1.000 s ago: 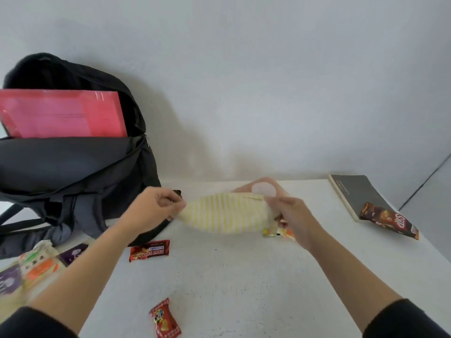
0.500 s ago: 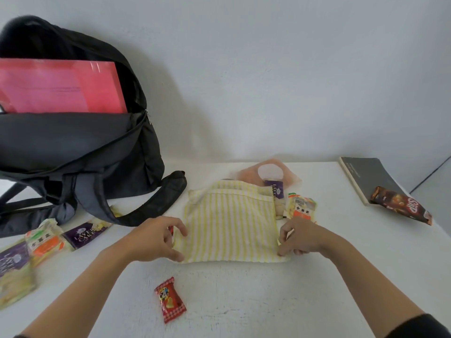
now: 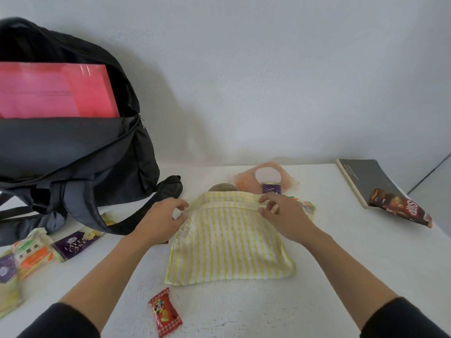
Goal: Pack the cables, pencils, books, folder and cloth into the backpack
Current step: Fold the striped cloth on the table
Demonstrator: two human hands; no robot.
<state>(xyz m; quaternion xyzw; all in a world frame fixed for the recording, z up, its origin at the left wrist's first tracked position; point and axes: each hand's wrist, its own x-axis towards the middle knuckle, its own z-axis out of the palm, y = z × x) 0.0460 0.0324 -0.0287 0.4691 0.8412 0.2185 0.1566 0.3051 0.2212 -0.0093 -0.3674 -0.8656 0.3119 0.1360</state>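
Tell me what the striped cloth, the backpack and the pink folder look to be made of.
The striped cloth: seemingly soft woven cotton or terry, matte; it folds limply at its far edge. The backpack: black synthetic fabric, probably nylon or polyester; faint sheen, slumping creases. The folder: likely thin plastic; glossy glare near its top, stands stiff.

White table [image 3: 341,276], grey wall [image 3: 268,69] behind it. Snacks all over. On my left: purple Layer Cake pack [image 3: 75,244], orange-and-white pack [image 3: 33,254] just beside it, another purple pack [image 3: 6,267] and a pale yellow pack [image 3: 7,298] cut off by the frame edge. Nearest me: red candy [image 3: 165,312], on its own. Far centre: orange pouch [image 3: 266,178] with a round white label, small purple packet [image 3: 271,189] at its front edge, round lid [image 3: 222,187] to its left, mostly hidden. Green-orange packet [image 3: 308,207] right of centre, partly hidden. Far right: brown snack bag [image 3: 400,211].
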